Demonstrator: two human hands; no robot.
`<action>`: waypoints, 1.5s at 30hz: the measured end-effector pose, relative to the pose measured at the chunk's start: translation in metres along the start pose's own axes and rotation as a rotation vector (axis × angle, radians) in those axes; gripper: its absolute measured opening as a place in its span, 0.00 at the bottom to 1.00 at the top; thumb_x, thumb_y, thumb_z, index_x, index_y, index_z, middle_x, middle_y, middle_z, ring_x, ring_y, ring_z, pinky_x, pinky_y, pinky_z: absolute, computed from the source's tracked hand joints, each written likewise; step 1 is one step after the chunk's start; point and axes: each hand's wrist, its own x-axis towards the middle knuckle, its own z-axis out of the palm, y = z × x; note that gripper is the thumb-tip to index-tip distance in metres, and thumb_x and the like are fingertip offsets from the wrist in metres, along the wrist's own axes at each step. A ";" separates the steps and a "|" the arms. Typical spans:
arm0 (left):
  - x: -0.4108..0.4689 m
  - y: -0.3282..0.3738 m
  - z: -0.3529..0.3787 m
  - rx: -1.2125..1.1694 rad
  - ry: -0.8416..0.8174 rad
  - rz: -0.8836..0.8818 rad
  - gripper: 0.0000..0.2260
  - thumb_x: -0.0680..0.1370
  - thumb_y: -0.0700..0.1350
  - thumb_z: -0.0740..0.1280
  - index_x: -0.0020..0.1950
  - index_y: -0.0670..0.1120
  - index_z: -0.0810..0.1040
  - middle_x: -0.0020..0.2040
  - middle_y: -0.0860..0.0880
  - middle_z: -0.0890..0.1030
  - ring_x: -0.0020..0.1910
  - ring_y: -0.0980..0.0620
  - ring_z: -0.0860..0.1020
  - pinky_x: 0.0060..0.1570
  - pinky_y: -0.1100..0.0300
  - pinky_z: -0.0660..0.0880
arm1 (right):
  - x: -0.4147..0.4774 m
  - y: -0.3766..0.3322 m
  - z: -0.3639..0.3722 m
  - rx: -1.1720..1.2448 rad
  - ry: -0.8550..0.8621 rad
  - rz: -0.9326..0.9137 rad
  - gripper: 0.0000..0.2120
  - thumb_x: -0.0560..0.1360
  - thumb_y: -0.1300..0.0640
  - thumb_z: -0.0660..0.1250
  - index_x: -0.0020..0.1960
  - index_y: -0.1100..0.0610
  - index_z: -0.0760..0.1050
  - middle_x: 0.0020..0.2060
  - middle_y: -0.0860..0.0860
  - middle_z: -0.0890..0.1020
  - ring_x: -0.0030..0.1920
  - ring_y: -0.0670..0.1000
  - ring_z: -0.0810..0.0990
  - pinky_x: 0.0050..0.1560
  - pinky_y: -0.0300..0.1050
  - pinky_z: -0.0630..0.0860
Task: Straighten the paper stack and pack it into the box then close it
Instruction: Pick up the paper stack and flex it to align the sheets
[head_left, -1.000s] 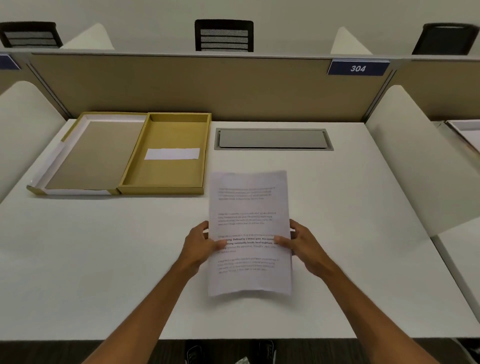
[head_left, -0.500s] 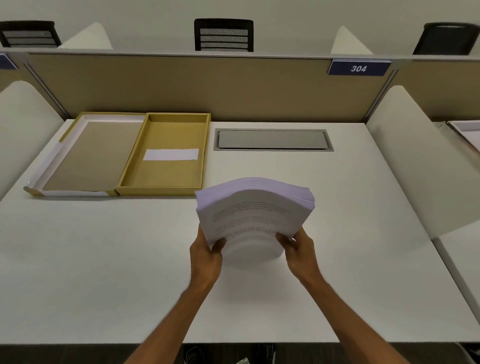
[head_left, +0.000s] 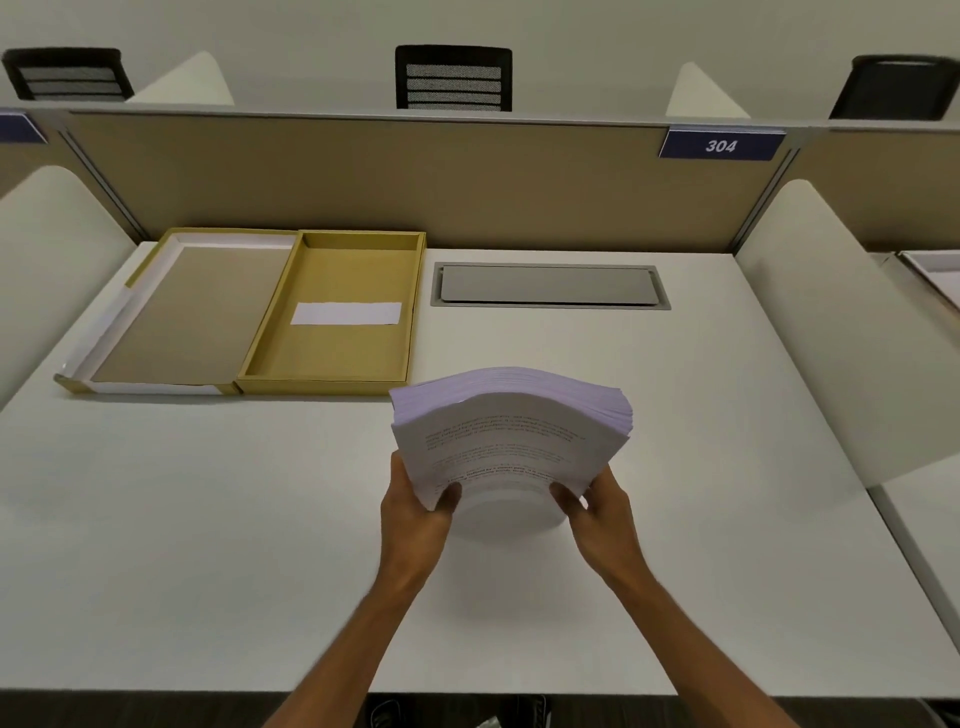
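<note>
I see the white surface (head_left: 208, 545) filling most of the view. The open box (head_left: 332, 312) lies at its far left, touching the partition side, with its lid (head_left: 182, 312) folded flat to the left and a white strip (head_left: 345, 314) on the box floor. Both forearms reach forward from the near edge. The paper stack (head_left: 511, 436) stands on its lower edge near the middle of the surface, well apart from the box, bowed outward with the top sheets fanned. The left hand (head_left: 415, 512) clamps the stack's lower left side, thumb on the printed face. The right hand (head_left: 597, 506) clamps the lower right side likewise.
</note>
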 end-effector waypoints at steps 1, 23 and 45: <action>-0.001 0.009 -0.001 -0.028 0.005 0.022 0.32 0.73 0.36 0.74 0.59 0.69 0.66 0.51 0.66 0.79 0.53 0.64 0.78 0.44 0.75 0.76 | -0.003 -0.008 0.000 0.038 0.015 0.001 0.26 0.77 0.63 0.72 0.71 0.49 0.70 0.58 0.41 0.82 0.61 0.48 0.81 0.51 0.29 0.77; 0.011 0.107 0.025 -0.309 0.431 -0.082 0.05 0.81 0.54 0.62 0.49 0.56 0.75 0.49 0.46 0.80 0.48 0.48 0.79 0.38 0.61 0.75 | 0.015 -0.125 0.031 0.361 0.618 0.021 0.06 0.75 0.45 0.65 0.47 0.45 0.76 0.40 0.46 0.80 0.40 0.46 0.79 0.29 0.29 0.74; 0.013 0.039 -0.021 0.167 0.076 0.143 0.17 0.76 0.41 0.73 0.55 0.63 0.76 0.43 0.75 0.80 0.44 0.71 0.79 0.37 0.79 0.71 | 0.014 -0.042 -0.015 -0.058 0.140 -0.245 0.16 0.77 0.61 0.68 0.60 0.44 0.77 0.49 0.34 0.85 0.47 0.42 0.84 0.42 0.30 0.77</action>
